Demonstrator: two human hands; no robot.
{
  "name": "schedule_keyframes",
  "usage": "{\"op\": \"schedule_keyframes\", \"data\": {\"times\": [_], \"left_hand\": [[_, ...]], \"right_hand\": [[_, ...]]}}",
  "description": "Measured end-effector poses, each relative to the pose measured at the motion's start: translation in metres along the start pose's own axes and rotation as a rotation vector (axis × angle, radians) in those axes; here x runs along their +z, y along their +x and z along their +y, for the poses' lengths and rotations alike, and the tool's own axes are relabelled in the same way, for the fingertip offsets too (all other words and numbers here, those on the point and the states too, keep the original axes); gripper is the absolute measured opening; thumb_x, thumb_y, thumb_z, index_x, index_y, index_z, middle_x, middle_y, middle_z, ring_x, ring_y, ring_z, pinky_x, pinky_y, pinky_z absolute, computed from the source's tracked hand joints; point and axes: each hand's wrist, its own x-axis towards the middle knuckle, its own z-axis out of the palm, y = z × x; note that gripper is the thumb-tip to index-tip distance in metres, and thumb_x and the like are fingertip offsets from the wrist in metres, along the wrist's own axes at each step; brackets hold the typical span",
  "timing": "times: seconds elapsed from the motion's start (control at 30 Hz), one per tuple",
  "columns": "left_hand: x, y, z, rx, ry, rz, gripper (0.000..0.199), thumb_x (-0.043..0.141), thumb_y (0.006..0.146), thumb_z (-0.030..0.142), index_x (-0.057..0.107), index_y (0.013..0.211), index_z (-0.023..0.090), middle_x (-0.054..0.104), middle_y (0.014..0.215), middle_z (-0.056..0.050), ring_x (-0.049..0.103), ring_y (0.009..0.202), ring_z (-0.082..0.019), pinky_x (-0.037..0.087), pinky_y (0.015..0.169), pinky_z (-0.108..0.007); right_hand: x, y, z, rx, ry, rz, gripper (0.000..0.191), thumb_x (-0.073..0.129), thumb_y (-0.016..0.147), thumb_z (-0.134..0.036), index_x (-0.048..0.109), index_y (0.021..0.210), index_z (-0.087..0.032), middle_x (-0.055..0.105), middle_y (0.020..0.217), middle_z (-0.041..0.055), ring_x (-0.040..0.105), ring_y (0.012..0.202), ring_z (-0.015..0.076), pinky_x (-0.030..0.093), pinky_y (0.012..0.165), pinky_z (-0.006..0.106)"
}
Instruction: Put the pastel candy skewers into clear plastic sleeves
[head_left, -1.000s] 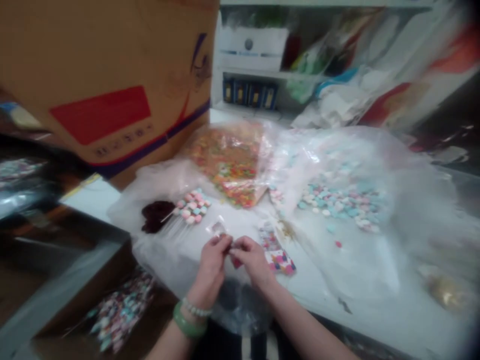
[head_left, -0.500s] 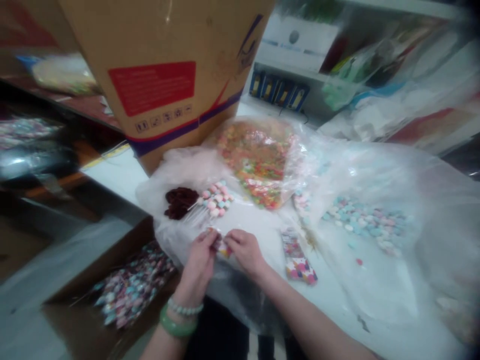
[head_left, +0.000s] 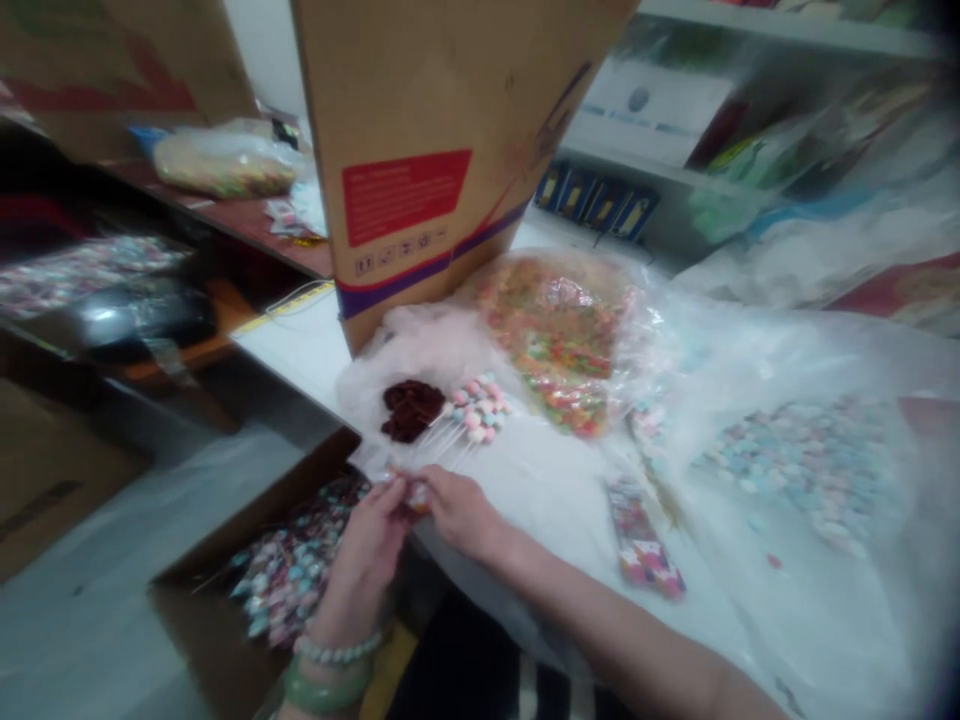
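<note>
Head view gives me both bare hands working together at the table's near edge. My reading of the grip: the left hand [head_left: 364, 560] and the right hand [head_left: 461, 515] are each closed to a tight pinch, fingertips meeting on one small item [head_left: 411, 495]. It is held between them, too small and blurred for me to say what it is, and mostly hidden by the fingers.

Just beyond the hands, on a plastic sheet [head_left: 570, 480], lie lollipops [head_left: 474, 412] with pastel heads and white sticks, their sticks pointing toward the hands. Beside them is a dark red clump [head_left: 412, 410]. Farther off are a clear bag of colored candy [head_left: 559, 340], loose pastel candies [head_left: 795, 470] and a printed packet [head_left: 643, 552].

A carton [head_left: 442, 130] stands at the sheet's far left edge. Below the table edge, left of my hands, an open box [head_left: 202, 620] holds wrapped candy [head_left: 296, 560].
</note>
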Motion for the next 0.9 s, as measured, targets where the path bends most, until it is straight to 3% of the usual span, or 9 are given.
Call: {"op": "schedule_keyframes", "data": {"times": [0.17, 0.27, 0.33, 0.43, 0.53, 0.63, 0.7, 0.8, 0.9], "left_hand": [[-0.033, 0.005, 0.027, 0.071, -0.014, 0.142, 0.012, 0.061, 0.078, 0.001, 0.064, 0.072, 0.012, 0.067, 0.067, -0.003, 0.063, 0.055, -0.015, 0.054, 0.049, -0.024], [-0.04, 0.003, 0.032, 0.065, -0.018, 0.135, 0.016, 0.058, 0.079, -0.002, 0.065, 0.074, 0.011, 0.069, 0.069, -0.004, 0.064, 0.057, -0.014, 0.056, 0.053, -0.024], [-0.041, 0.001, 0.032, 0.035, -0.032, 0.111, 0.015, 0.059, 0.079, -0.002, 0.066, 0.076, 0.011, 0.07, 0.073, -0.004, 0.066, 0.061, -0.015, 0.059, 0.058, -0.026], [-0.042, -0.001, 0.03, 0.011, -0.049, 0.094, 0.015, 0.059, 0.08, 0.0, 0.068, 0.08, 0.012, 0.072, 0.078, -0.005, 0.068, 0.066, -0.016, 0.06, 0.063, -0.025], [-0.043, 0.001, 0.028, 0.016, -0.058, 0.077, 0.017, 0.057, 0.082, 0.001, 0.069, 0.08, 0.012, 0.072, 0.079, -0.006, 0.068, 0.067, -0.016, 0.059, 0.062, -0.024], [-0.039, 0.005, 0.022, -0.014, -0.047, 0.062, 0.015, 0.057, 0.083, 0.003, 0.068, 0.077, 0.012, 0.071, 0.076, -0.006, 0.067, 0.065, -0.017, 0.059, 0.06, -0.026], [-0.034, 0.007, 0.018, -0.029, -0.031, 0.054, 0.014, 0.057, 0.083, 0.004, 0.068, 0.076, 0.011, 0.07, 0.075, -0.005, 0.066, 0.064, -0.016, 0.059, 0.06, -0.026], [-0.026, 0.006, 0.012, -0.047, -0.001, 0.013, 0.014, 0.056, 0.083, 0.004, 0.067, 0.08, 0.011, 0.069, 0.078, -0.005, 0.065, 0.065, -0.015, 0.059, 0.061, -0.026], [-0.022, 0.001, 0.01, -0.051, 0.038, 0.003, 0.015, 0.055, 0.083, 0.004, 0.067, 0.083, 0.012, 0.069, 0.079, -0.004, 0.065, 0.066, -0.015, 0.059, 0.061, -0.026]], "right_hand": [[-0.011, 0.073, -0.02, -0.034, -0.391, 0.123, 0.027, 0.043, 0.096, -0.02, 0.061, 0.117, -0.02, 0.067, 0.105, 0.0103, 0.06, 0.101, 0.025, 0.045, 0.087, 0.037], [-0.006, 0.121, -0.023, 0.0, -0.593, -0.034, 0.027, 0.046, 0.092, -0.013, 0.063, 0.112, -0.011, 0.065, 0.111, 0.0189, 0.059, 0.106, 0.0293, 0.044, 0.089, 0.045], [0.0, 0.139, -0.022, -0.012, -0.598, -0.127, 0.021, 0.05, 0.088, -0.008, 0.067, 0.099, -0.009, 0.068, 0.103, 0.0173, 0.063, 0.098, 0.0268, 0.046, 0.085, 0.041], [0.001, 0.136, -0.018, -0.047, -0.576, -0.156, 0.017, 0.052, 0.088, -0.01, 0.068, 0.093, -0.012, 0.07, 0.096, 0.0136, 0.065, 0.09, 0.0236, 0.047, 0.078, 0.035], [-0.009, 0.11, -0.012, 0.001, -0.597, -0.021, 0.024, 0.043, 0.095, -0.014, 0.064, 0.106, -0.012, 0.068, 0.107, 0.0168, 0.064, 0.1, 0.0266, 0.048, 0.082, 0.038], [-0.021, 0.091, -0.002, 0.224, -0.58, 0.124, 0.024, 0.042, 0.098, -0.024, 0.06, 0.11, -0.013, 0.067, 0.106, 0.0181, 0.066, 0.097, 0.0296, 0.051, 0.076, 0.04], [-0.025, 0.089, 0.004, 0.37, -0.518, 0.087, 0.025, 0.046, 0.097, -0.027, 0.058, 0.113, -0.013, 0.07, 0.1, 0.0175, 0.069, 0.089, 0.03, 0.052, 0.069, 0.039], [-0.029, 0.094, 0.01, 0.468, -0.393, 0.02, 0.028, 0.052, 0.088, -0.013, 0.057, 0.116, -0.012, 0.071, 0.095, 0.0163, 0.07, 0.089, 0.0301, 0.052, 0.068, 0.036], [-0.031, 0.095, 0.014, 0.571, -0.239, 0.085, 0.034, 0.055, 0.082, -0.009, 0.059, 0.115, -0.011, 0.072, 0.099, 0.0164, 0.069, 0.095, 0.0311, 0.051, 0.073, 0.036]]}}
